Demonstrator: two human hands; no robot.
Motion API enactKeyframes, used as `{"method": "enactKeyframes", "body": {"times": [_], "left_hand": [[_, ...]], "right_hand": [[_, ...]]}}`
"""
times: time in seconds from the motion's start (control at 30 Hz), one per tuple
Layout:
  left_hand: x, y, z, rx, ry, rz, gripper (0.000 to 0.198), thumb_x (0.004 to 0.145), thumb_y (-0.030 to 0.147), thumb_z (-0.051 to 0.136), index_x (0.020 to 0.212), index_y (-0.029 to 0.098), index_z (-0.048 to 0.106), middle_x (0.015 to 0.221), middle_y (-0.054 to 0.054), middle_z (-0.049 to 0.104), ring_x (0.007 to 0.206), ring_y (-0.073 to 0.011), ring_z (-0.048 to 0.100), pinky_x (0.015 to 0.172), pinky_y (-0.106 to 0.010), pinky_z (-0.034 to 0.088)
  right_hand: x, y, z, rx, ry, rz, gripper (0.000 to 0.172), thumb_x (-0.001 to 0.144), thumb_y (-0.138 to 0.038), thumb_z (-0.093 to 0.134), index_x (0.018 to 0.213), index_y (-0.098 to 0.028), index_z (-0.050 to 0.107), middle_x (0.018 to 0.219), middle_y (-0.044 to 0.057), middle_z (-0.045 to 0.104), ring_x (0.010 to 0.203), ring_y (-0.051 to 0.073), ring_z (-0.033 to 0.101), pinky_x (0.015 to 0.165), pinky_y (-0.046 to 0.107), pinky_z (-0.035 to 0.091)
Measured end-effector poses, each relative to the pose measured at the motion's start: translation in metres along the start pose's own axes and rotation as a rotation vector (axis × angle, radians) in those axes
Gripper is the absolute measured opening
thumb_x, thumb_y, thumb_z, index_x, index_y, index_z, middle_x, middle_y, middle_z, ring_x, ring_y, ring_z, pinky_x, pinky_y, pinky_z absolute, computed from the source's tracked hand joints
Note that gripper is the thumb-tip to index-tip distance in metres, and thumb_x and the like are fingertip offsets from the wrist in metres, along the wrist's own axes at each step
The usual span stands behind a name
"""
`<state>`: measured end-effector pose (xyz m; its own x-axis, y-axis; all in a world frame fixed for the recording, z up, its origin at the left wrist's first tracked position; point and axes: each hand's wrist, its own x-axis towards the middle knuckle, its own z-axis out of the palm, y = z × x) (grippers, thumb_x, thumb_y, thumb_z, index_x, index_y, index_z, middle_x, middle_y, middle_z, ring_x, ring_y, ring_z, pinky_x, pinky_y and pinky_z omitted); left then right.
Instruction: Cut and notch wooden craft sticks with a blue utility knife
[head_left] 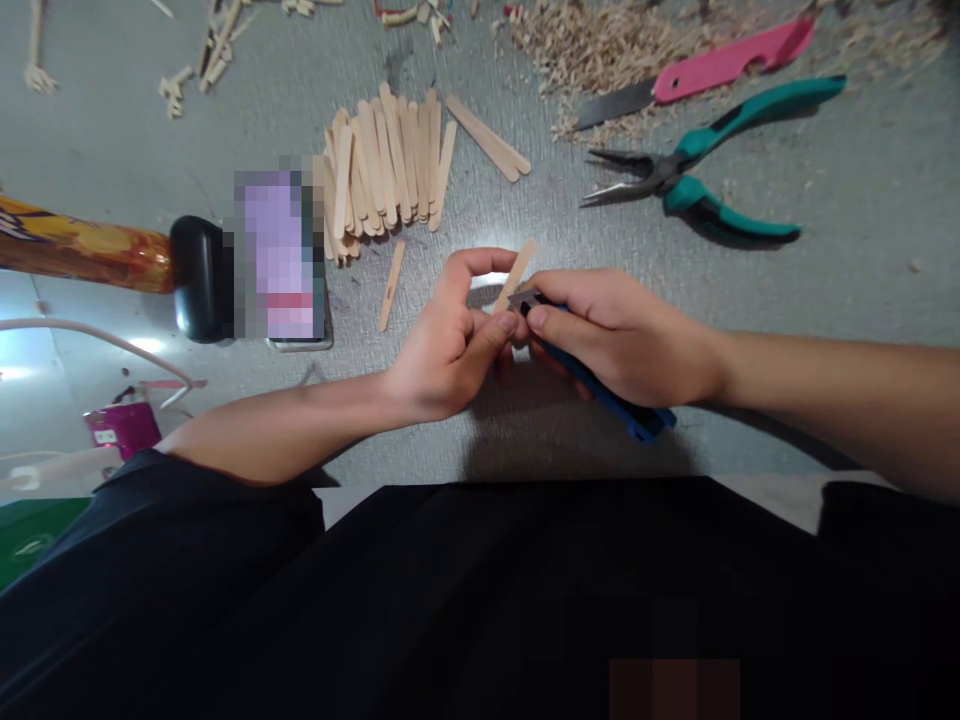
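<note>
Between thumb and fingers, my left hand (450,345) pinches a wooden craft stick (517,272), which points up and to the right. My right hand (619,335) is wrapped round a blue utility knife (600,390), its short blade lying against the stick near my left thumb. The stick's lower end is hidden by my fingers. Left of my hands, a single craft stick (391,286) with a dark mark or slot lies on the grey table. Above it, a pile of craft sticks (386,165) is spread in a row, with two more sticks (489,140) beside it.
Teal-handled needle-nose pliers (675,175) lie open at the upper right. Behind them, a pink knife (731,62) rests on a heap of wood shavings (600,45). A phone (281,260) with a blurred screen leans near a black-capped bottle (199,280) on the left. A purple plug adapter (124,430) sits lower left.
</note>
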<state>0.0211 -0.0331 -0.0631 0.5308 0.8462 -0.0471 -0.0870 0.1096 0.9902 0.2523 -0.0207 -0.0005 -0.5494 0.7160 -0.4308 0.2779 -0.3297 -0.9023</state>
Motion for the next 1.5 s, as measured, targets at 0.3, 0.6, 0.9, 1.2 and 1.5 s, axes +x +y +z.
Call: {"method": "enactKeyframes", "body": {"times": [0.3, 0.6, 0.9, 1.2, 1.5], "left_hand": [[-0.002, -0.001, -0.002, 0.048, 0.016, -0.027, 0.063, 0.120, 0.068, 0.072, 0.164, 0.029, 0.049, 0.083, 0.007, 0.078, 0.055, -0.0131, 0.074, 0.051, -0.026, 0.055], [-0.002, 0.000, 0.001, 0.035, 0.028, -0.033, 0.063, 0.120, 0.068, 0.072, 0.164, 0.029, 0.049, 0.080, 0.007, 0.076, 0.057, -0.0144, 0.075, 0.053, -0.027, 0.056], [-0.010, -0.008, -0.001, 0.191, 0.037, 0.013, 0.057, 0.123, 0.061, 0.068, 0.165, 0.028, 0.049, 0.070, 0.009, 0.072, 0.050, -0.0149, 0.068, 0.048, -0.027, 0.044], [-0.021, -0.008, 0.000, 0.485, 0.130, 0.036, 0.056, 0.122, 0.057, 0.069, 0.166, 0.027, 0.051, 0.065, 0.009, 0.062, 0.044, -0.0141, 0.053, 0.047, -0.029, 0.033], [-0.028, -0.010, 0.002, 0.667, 0.148, 0.032, 0.067, 0.120, 0.056, 0.068, 0.176, 0.027, 0.045, 0.070, 0.007, 0.057, 0.045, -0.0142, 0.045, 0.048, -0.032, 0.026]], "right_hand": [[0.000, -0.001, 0.001, 0.001, 0.004, 0.006, 0.034, 0.121, -0.013, 0.057, 0.090, -0.023, 0.068, 0.068, -0.005, 0.064, 0.046, 0.010, 0.058, 0.042, 0.025, 0.044], [0.001, 0.000, 0.000, 0.055, -0.010, 0.017, 0.034, 0.124, -0.024, 0.064, 0.090, -0.023, 0.069, 0.068, -0.005, 0.064, 0.045, 0.010, 0.057, 0.042, 0.025, 0.042], [0.001, 0.004, 0.000, -0.013, -0.006, 0.021, 0.040, 0.124, -0.032, 0.068, 0.085, -0.026, 0.059, 0.064, -0.006, 0.060, 0.045, 0.010, 0.054, 0.045, 0.030, 0.037], [-0.002, -0.009, 0.001, -0.115, 0.002, 0.114, 0.043, 0.124, -0.019, 0.056, 0.081, -0.026, 0.052, 0.061, -0.005, 0.058, 0.042, 0.010, 0.049, 0.049, 0.034, 0.032], [-0.005, 0.000, -0.006, -0.107, 0.022, -0.115, 0.046, 0.115, -0.011, 0.071, 0.075, -0.026, 0.053, 0.061, -0.003, 0.052, 0.056, 0.013, 0.044, 0.057, 0.033, 0.038]]}}
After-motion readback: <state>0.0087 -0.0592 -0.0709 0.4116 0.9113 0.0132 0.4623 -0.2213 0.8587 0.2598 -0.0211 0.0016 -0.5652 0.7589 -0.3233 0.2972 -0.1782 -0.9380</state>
